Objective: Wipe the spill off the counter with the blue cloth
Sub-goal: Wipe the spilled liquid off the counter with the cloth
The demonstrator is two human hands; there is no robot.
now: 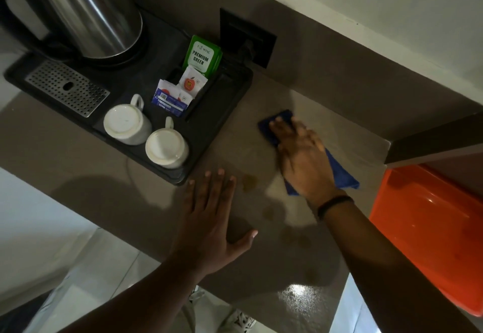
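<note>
A blue cloth (342,173) lies flat on the brown counter (78,155), and my right hand (300,155) presses down on it with fingers spread; the hand is motion-blurred. Yellowish spill spots (249,181) sit on the counter just left of the cloth, with fainter ones (269,212) nearer the front. My left hand (209,217) rests flat on the counter with fingers apart, holding nothing, close to the tray's corner.
A black tray (209,128) at the left holds a steel kettle (86,11), two upturned white cups (126,121) and tea sachets (202,57). A wall socket (247,36) is behind it. An orange chair (428,223) stands at the right.
</note>
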